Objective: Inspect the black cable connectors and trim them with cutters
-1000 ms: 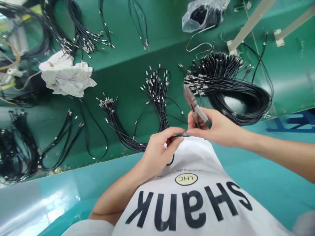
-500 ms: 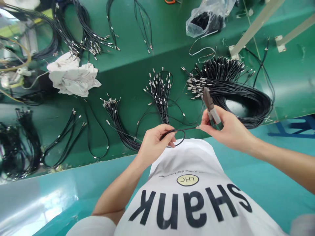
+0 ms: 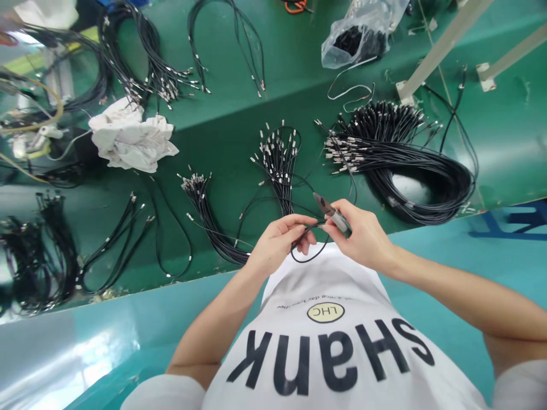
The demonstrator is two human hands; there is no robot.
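My left hand (image 3: 280,244) is closed on a thin black cable (image 3: 306,262), which curls in a small loop below the fingers. My right hand (image 3: 367,234) grips a pair of pliers (image 3: 323,204) with grey handles, the dark jaws pointing up and left. Its thumb and fingertip also appear to pinch the cable, close beside my left fingers. Just beyond my left hand lies a bundle of black cables (image 3: 280,165) with silver ends. Another curved bundle (image 3: 209,219) lies to its left. The cable's pinched end is hidden by my fingers.
A large coil of black cables (image 3: 453,182) lies on the green table (image 3: 231,136) at right. A white cloth (image 3: 134,139) and more cable bundles (image 3: 55,250) are at left. Further back are a plastic bag (image 3: 359,40) of black parts and slanted metal posts (image 3: 444,45).
My right hand, with the pliers, has moved left to meet my left hand. The straight stretch of cable between them has closed up, and the loop hangs lower.
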